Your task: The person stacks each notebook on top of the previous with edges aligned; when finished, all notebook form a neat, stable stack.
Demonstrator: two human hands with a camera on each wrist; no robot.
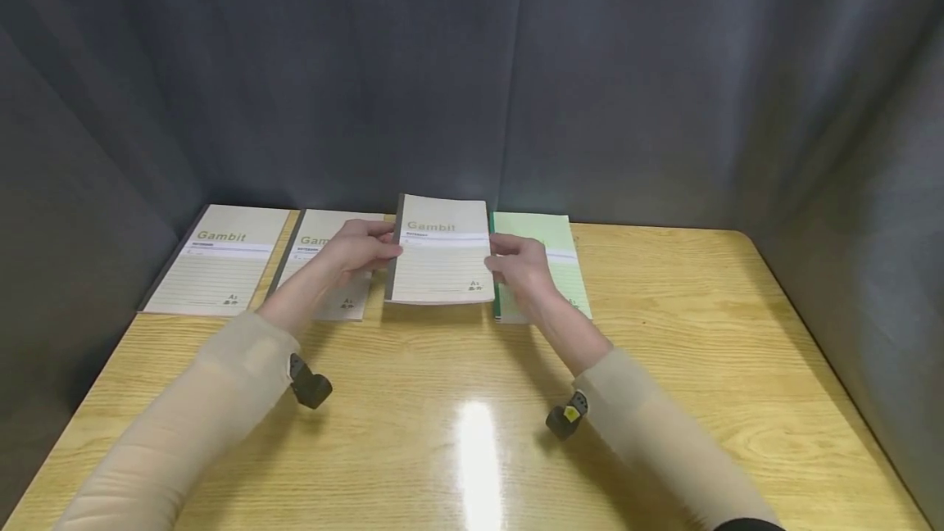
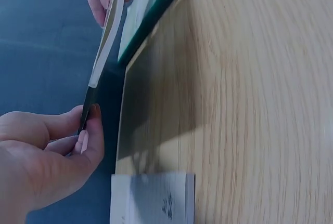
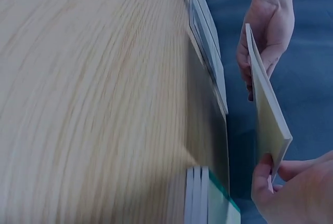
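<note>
A white notebook (image 1: 442, 269) with a dark spine and "Gambit" on its cover is held above the table, as its shadow below shows. My left hand (image 1: 359, 248) pinches its spine edge between thumb and fingers. On the opposite edge, my right hand (image 1: 522, 267) pinches it too. Seen edge-on in the left wrist view, the notebook (image 2: 106, 52) is slightly bowed. Under my right hand lies a stack of green notebooks (image 1: 564, 273). A second white notebook (image 1: 342, 301), partly covered by my left hand, rests on the table.
Another white notebook (image 1: 221, 248) lies at the far left of the row. The notebooks lie along the back edge of the wooden table (image 1: 413, 416), in front of a dark grey curtain (image 1: 369, 64). Bare wood extends to the right and front.
</note>
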